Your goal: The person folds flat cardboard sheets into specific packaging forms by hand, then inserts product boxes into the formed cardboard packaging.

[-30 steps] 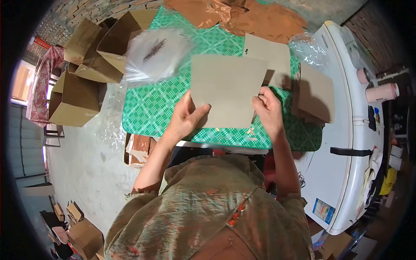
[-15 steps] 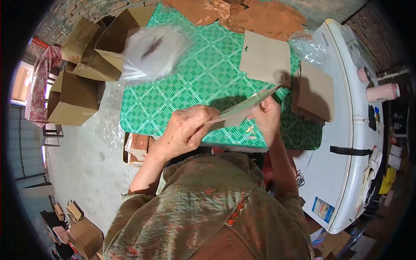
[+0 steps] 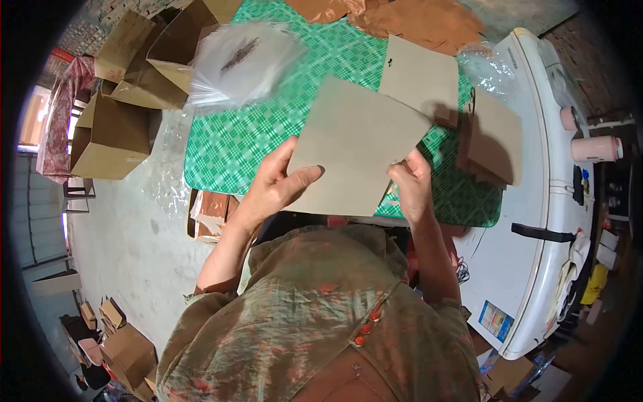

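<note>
A beige cardboard sheet [image 3: 355,147] is held up over the near edge of the table, its flat face towards me. My left hand [image 3: 278,181] grips its left side, thumb on the face and fingers behind. At its right edge my right hand [image 3: 410,177] is closed, with thumb and fingers pinched at the border. Small pale scraps [image 3: 394,194] lie on the tablecloth by the right hand. Another beige sheet [image 3: 422,77] with a small cut-out lies farther back. To the right a stack of similar sheets [image 3: 497,137] rests near the table edge.
Clear plastic bags [image 3: 244,60] are piled on the green checked tablecloth [image 3: 228,151]. Brown wrapping [image 3: 422,23] covers the far edge. Open cardboard boxes [image 3: 120,137] stand to the left. A white appliance [image 3: 516,288] lies along the right side, with a pink cup [image 3: 595,149] on it.
The cardboard sheet has turned from nearly edge-on to showing its broad face. My left hand has opened its grip into a thumb-on-face hold, and my right hand stays at the right edge.
</note>
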A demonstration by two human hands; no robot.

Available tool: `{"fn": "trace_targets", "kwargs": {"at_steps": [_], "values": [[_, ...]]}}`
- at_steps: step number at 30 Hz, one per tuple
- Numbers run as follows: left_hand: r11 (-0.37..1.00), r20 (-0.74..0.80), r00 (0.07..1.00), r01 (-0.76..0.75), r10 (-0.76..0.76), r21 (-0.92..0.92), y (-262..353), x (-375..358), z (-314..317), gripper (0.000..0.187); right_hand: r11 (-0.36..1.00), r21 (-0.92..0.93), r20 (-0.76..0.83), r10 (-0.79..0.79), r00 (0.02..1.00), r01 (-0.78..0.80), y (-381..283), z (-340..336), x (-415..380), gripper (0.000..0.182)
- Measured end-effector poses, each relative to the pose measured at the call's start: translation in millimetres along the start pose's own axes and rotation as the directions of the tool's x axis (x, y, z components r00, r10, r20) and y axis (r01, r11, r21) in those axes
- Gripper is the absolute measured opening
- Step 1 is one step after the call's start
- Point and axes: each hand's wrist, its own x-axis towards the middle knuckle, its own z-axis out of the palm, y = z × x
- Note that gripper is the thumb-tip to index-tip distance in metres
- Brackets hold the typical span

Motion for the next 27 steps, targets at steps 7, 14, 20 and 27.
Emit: {"fn": "trace_targets", "kwargs": {"at_steps": [7,14,20,27], "values": [[0.77,0.004,0.926,0.315,-0.377,-0.555,-14.3,6.7,5.5,0.056,0.991,0.061,0.071,0.115,0.991,-0.119,11.9,-3.7,-6.0,0.033],[0.629,0.117,0.897,0.387,-0.427,-0.674,-34.2,6.0,9.3,0.06,0.776,0.562,0.136,0.254,0.958,-0.286,-3.9,4.5,-18.6,0.043],[0.612,0.12,0.891,0.393,-0.437,-0.686,-37.7,2.3,6.0,0.06,0.839,0.462,0.145,0.247,0.958,-0.287,7.8,-3.9,-22.2,0.038],[0.748,-0.181,0.877,0.252,-0.444,-0.613,-26.9,5.3,-19.1,0.056,0.171,-0.926,0.298,-0.217,0.929,0.337,-4.1,-53.0,-3.0,0.056]]}}
